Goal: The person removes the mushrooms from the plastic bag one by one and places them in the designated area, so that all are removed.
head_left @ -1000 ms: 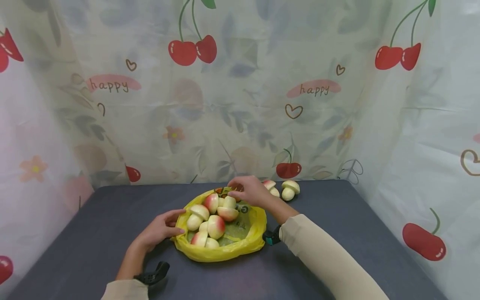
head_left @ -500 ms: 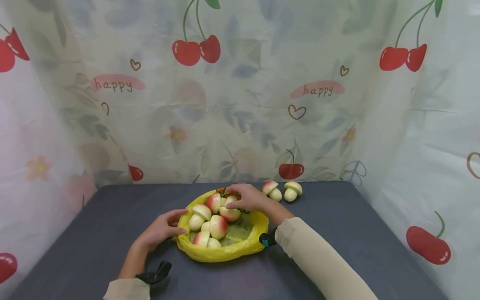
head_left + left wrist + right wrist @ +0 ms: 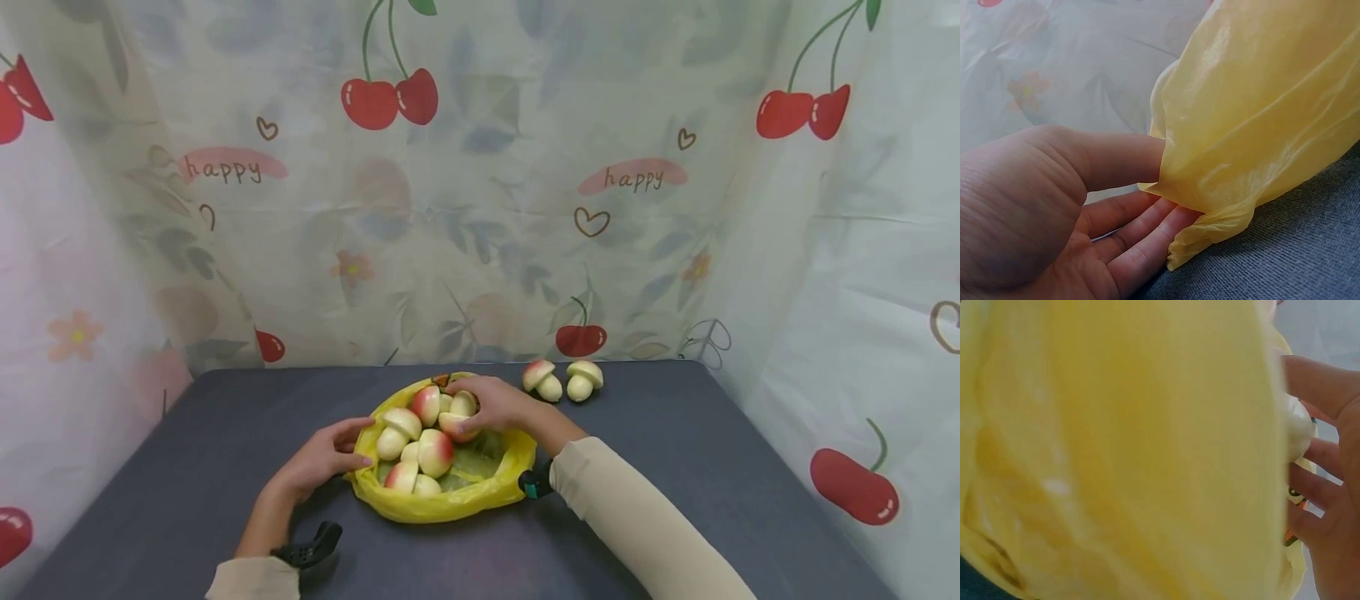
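A yellow plastic bag (image 3: 420,510) lies with its mouth spread wide. Several toy mushrooms, cream with some red-blushed caps, sit in it, among them a mushroom (image 3: 435,452) near the middle. My left hand (image 3: 322,458) pinches the bag's left rim, thumb over the edge and fingers outside; the left wrist view shows the bag film (image 3: 1222,144) between them. My right hand (image 3: 498,407) reaches into the far side, its thumb and fingers around a mushroom (image 3: 462,405) with its stem up. In the right wrist view the bag wall hides most of that mushroom (image 3: 1298,428).
Two more mushrooms, one red-capped (image 3: 542,381) and one cream (image 3: 583,381), lie on the dark table (image 3: 645,467) beyond the bag, to the right. A cherry-print curtain (image 3: 480,208) closes off the back and sides.
My right hand has come down and nearer from the bag's far rim, and its thumb has moved onto the stem-up mushroom. The left hand stays on the rim.
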`<state>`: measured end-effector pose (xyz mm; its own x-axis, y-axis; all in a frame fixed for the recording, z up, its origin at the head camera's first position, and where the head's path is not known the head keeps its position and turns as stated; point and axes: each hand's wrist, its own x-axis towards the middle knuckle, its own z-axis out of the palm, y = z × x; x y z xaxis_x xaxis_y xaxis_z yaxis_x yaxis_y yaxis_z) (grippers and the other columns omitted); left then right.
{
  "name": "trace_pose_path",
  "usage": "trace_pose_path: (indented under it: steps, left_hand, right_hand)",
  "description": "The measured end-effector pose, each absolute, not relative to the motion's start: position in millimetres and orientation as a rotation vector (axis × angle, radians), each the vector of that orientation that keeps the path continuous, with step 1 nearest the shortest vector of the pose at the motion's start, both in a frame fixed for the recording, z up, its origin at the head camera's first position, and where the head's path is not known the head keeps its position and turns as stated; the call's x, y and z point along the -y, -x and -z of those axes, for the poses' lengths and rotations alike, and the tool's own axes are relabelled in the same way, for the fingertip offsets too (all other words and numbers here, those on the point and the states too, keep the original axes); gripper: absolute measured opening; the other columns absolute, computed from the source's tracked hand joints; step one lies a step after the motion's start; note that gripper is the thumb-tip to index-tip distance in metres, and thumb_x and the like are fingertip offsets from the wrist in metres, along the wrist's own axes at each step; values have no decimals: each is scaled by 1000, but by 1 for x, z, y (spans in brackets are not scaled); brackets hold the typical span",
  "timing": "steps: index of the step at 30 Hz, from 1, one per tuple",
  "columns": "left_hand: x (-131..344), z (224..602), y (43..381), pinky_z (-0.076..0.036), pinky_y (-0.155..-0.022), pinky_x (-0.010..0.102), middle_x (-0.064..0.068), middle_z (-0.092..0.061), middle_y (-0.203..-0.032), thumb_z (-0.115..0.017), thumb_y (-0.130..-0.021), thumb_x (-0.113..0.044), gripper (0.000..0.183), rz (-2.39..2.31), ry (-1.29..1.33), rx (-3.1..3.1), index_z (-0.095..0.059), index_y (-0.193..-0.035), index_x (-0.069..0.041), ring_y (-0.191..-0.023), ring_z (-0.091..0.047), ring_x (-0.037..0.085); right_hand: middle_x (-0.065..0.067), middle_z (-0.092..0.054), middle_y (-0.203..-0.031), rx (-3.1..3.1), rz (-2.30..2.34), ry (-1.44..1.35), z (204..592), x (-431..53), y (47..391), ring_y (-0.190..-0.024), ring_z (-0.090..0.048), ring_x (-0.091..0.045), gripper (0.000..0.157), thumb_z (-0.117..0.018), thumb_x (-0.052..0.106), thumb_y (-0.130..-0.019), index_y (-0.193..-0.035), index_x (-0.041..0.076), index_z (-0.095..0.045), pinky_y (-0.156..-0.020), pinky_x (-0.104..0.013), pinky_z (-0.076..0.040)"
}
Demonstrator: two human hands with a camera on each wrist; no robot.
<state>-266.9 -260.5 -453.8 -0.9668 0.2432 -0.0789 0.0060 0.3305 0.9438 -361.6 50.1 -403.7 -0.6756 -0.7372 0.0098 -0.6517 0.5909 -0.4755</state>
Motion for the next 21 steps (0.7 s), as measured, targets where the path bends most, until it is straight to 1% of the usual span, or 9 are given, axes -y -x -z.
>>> trace_pose_path:
  steps: [4, 10, 16, 21]
  left_hand:
    - [261, 455, 267, -52, -83, 39, 26, -48, -137, -74, -87, -14, 70, -1697, -222, -2375, -39, -147, 0, -113, -57, 33]
    - [261, 455, 268, -52, -83, 40, 26, -48, -137, -74, -88, -14, 71, -1705, -220, -2360, -39, -147, 0, -113, -57, 33]
    - [261, 455, 268, -52, -83, 40, 27, -49, -136, -74, -88, -13, 70, -1702, -234, -2372, -38, -147, 1, -113, -56, 33]
    - [261, 455, 268, -52, -83, 40, 27, -48, -137, -74, -88, -13, 70, -1699, -228, -2374, -38, -147, 1, -114, -56, 34]
  right_hand:
    - [-5, -51, -141, -2650, 704, 1159, 404, -54, 360, -126, -48, -25, 65, -76, 35, -85, -141, 12, -52, -98, -39, -42]
    - [-6, -53, -139, -2699, 800, 1146, 402, -63, 357, -123, -51, -25, 65, -78, 35, -84, -140, 12, -54, -96, -40, -44]
    - [-5, -52, -140, -2722, 896, 1146, 401, -73, 357, -128, -47, -26, 65, -77, 36, -84, -140, 12, -54, -101, -44, -40]
    - [-4, -52, -140, -2742, 1000, 1073, 402, -83, 358, -126, -49, -25, 66, -79, 34, -83, -140, 13, -53, -99, -43, -42]
